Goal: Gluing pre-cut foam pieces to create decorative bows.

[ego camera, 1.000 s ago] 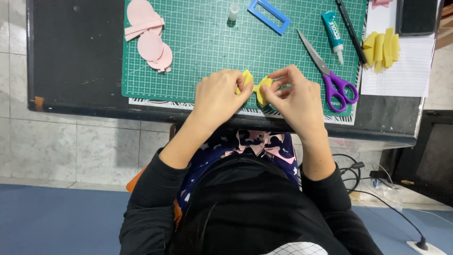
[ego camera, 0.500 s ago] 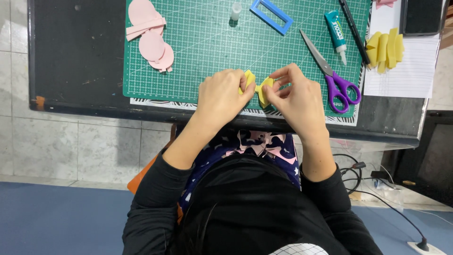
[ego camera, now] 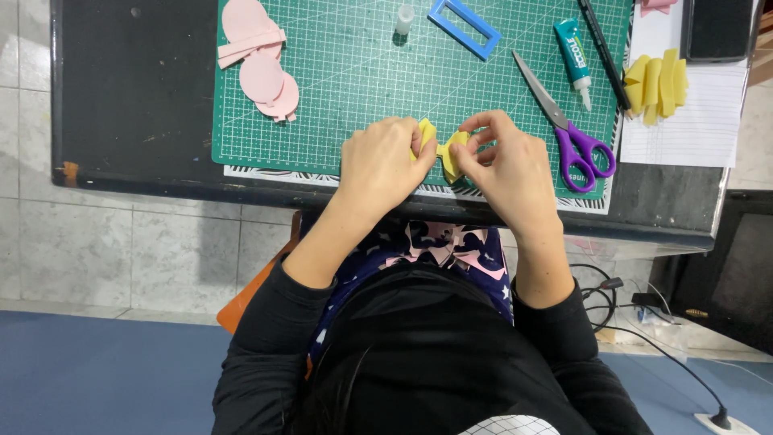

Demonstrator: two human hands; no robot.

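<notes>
Both hands work at the near edge of the green gridded cutting mat (ego camera: 362,72), which lies on the dark bench (ego camera: 129,97). Left hand (ego camera: 378,165) and right hand (ego camera: 507,165) pinch one small folded yellow foam piece (ego camera: 449,153) between them, just above the mat surface. Left fingers (ego camera: 407,133) are curled shut over the left end; only a yellow tip shows past the knuckles. Right fingers (ego camera: 483,125) are closed on the right end, thumb and forefinger clamping the fold. The hands sit close together, the foam bridging the small gap.

Around them: purple-handled scissors (ego camera: 572,133) just right of the right hand, blades open a little, pointing up-left. White glue tube with teal label (ego camera: 573,48) and black pen (ego camera: 604,52) lie beyond the scissors. Blue rectangular plastic frame (ego camera: 465,28) and small clear cap (ego camera: 404,18) at the far edge of the mat. Pink foam circles and strips (ego camera: 262,60) stacked at the mat's far left corner. Yellow foam petal pieces (ego camera: 656,80) rest on lined white paper (ego camera: 692,129) at right, well apart from the hands.
</notes>
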